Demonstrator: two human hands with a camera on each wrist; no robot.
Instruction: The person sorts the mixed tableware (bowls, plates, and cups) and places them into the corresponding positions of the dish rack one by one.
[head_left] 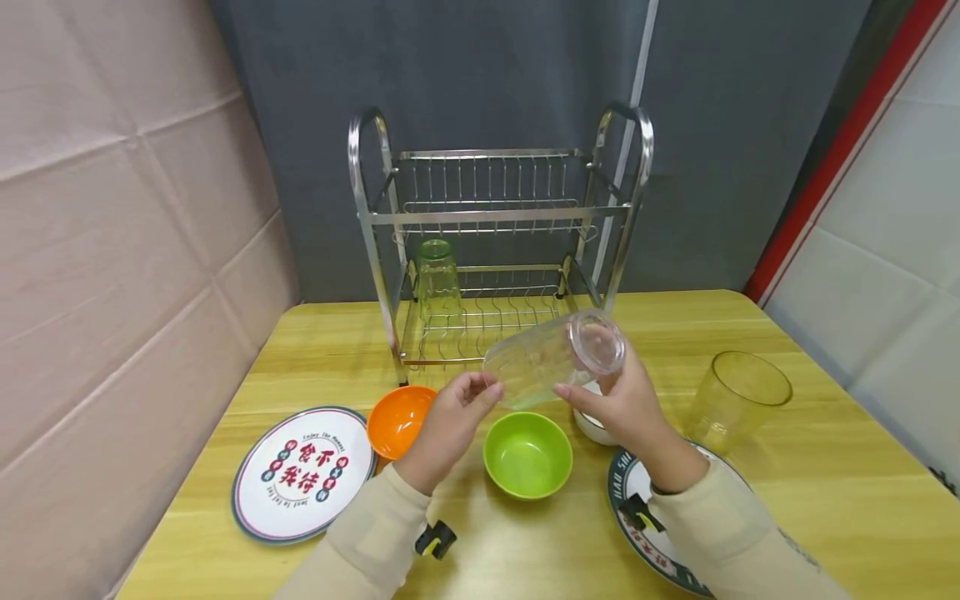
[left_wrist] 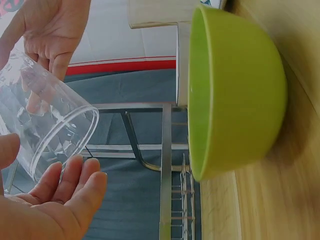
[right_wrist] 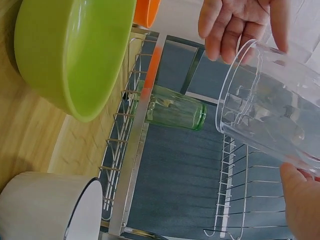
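while the clear plastic cup (head_left: 553, 358) lay on its side in the air above the green bowl (head_left: 527, 454), both hands were busy with it: the right hand (head_left: 628, 408) was wrapped round its base end with fingers and thumb curled on the wall, and the left hand (head_left: 450, 425) met the open rim with fingers nearly straight, the tips touching rather than clutching, so that hand read as supporting, not grasping. the left wrist view showed the rim just over the loosely spread left fingers (left_wrist: 75, 182), and the right wrist view showed the other hand's fingers at the mouth of the cup. the cup hung in front of the steel dish rack (head_left: 498, 242), whose lower tier already held a green cup (head_left: 438, 279) standing mouth down at its left side. on the wooden table (head_left: 825, 467) sat an orange bowl (head_left: 400, 419), a printed plate (head_left: 303, 471) to the left, a second plate (head_left: 637, 500) partly under the right forearm, a white bowl (head_left: 592, 425) mostly hidden behind the right hand, and a yellow cup (head_left: 735, 400) upright well to the right. judged from this, the step in hand was turning the clear cup over mid-air on the way to the rack. the next move seemed to call for tipping it fully mouth down, carrying it forward over the bowls and setting it on the lower wires beside the green cup without knocking it.
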